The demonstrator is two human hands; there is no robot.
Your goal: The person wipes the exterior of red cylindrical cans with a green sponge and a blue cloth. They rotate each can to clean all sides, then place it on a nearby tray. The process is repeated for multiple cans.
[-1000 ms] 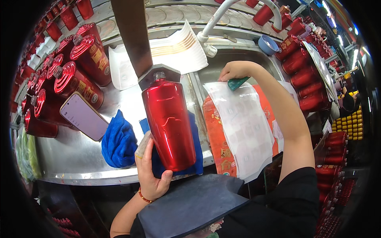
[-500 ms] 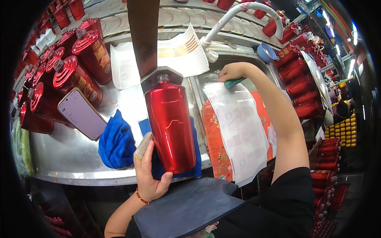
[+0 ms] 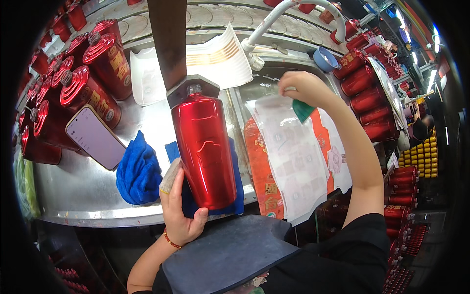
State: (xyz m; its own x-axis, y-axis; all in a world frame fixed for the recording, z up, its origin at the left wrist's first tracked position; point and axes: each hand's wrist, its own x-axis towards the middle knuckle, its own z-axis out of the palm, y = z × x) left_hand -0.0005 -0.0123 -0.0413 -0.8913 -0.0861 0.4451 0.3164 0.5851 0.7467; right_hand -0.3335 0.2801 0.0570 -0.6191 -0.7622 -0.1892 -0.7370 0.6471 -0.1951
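A glossy red bottle (image 3: 204, 152) lies in the middle on a blue cloth, its threaded neck toward a dark metal holder (image 3: 196, 84). My left hand (image 3: 180, 210) cups its lower left side, thumb near the base, a pale cover on one or more fingers. Over the wet sheets at the right, my right hand (image 3: 309, 89) is closed on a thin green scraper (image 3: 303, 111), held tilted. Beneath it lie a translucent white decal sheet (image 3: 296, 164) and, partly covered, a red decal sheet (image 3: 262, 166) with gold print. The hand stands a little above the sheets.
A bunched blue cloth (image 3: 139, 171) and a phone (image 3: 95, 138) are left of the bottle, beside several finished red bottles (image 3: 107, 63). Behind are a white tray (image 3: 145, 81), a striped sheet (image 3: 215, 59), a white tap pipe (image 3: 274, 19) and a blue bowl (image 3: 325, 60). More red bottles (image 3: 367, 98) line the right.
My right hand has lifted and shifted a little right, turning the scraper so its green blade hangs down. My left hand stays at the bottle. The whole view has shifted slightly.
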